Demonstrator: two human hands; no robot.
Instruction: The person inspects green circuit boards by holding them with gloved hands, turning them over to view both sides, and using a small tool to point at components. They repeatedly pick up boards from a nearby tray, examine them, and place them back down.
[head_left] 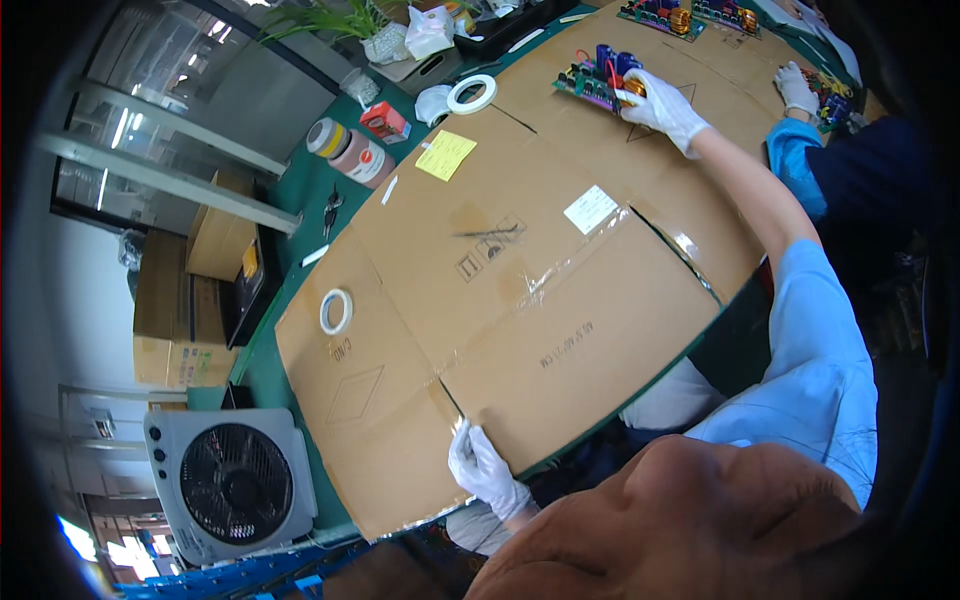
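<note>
My right hand (664,110), in a white glove, is stretched out over the far side of the flattened cardboard (600,340). It is closed on a circuit board (590,88) that carries blue capacitors, a copper coil and a red wire. My left hand (484,468), also gloved, is at the near edge of the cardboard, beside a slit in it. Its fingers are bent and pressed together; whatever they may hold is too small to make out.
A co-worker's gloved hand (796,90) touches another board (832,102) at far right. More circuit boards (664,18) lie at the back. Tape rolls (337,312), a yellow note (446,156), a pink-labelled bottle (360,158) and a grey fan (236,482) stand or lie leftward.
</note>
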